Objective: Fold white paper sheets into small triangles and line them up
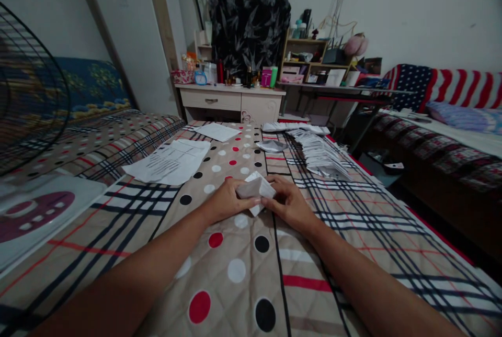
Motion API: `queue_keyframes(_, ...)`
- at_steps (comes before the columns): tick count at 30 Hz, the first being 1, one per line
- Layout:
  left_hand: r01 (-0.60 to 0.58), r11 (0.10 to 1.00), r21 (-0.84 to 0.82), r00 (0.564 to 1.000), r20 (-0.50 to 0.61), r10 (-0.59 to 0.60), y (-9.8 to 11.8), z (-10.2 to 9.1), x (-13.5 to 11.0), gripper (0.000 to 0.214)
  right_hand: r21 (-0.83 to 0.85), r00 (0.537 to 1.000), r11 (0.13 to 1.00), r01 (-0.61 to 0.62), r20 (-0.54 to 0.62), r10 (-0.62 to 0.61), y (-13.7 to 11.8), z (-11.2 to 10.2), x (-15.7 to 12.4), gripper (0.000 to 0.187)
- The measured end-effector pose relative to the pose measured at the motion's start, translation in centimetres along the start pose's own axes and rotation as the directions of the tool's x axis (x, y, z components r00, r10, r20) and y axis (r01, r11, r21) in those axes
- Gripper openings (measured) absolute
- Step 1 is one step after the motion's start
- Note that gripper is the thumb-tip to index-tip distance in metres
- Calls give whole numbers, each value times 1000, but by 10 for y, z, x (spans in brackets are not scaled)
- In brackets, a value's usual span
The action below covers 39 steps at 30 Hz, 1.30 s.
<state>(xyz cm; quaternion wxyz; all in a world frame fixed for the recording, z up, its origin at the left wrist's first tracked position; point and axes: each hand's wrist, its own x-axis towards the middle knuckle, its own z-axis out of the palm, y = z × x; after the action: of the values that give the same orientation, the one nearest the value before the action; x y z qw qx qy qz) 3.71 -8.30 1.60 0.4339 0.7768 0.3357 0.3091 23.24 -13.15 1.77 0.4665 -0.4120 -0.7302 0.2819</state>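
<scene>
A small folded piece of white paper [255, 188] is held between my two hands, just above the patterned bedspread [235, 295]. My left hand [227, 202] pinches its left side, with the thumb along the lower edge. On the right side, my right hand [288, 201] grips the paper with thumb and fingers. Creases and raised folds show on the paper, and a pointed corner hangs below the thumbs. Beyond my hands lies a folded paper piece [271, 146], next to a long overlapping row of folded papers [319, 154].
Printed sheets [172, 161] and another white sheet [217, 131] lie at the left. A clear plastic bag [43, 211] rests near the left edge, below a fan [31, 86]. Behind the bed stand a white dresser [212, 97] and a cluttered desk [337, 86].
</scene>
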Motion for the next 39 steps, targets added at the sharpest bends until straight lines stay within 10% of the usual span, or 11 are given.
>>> queue_keyframes(5, 124, 961, -247, 991, -23, -134, -6, 5, 2, 46, 199, 956, 936, -290, 24, 291, 6, 4, -5, 34)
queue_keyframes(14, 214, 925, -313, 975, 18, -220, -10, 11, 4, 50, 329, 898, 839, -433, 77, 433, 13, 6, -4, 50)
queue_keyframes(39, 30, 970, -243, 987, -146, -67, 0, 14, 6, 29, 376, 944, 881, -287, -44, 326, 3, 7, 1, 29)
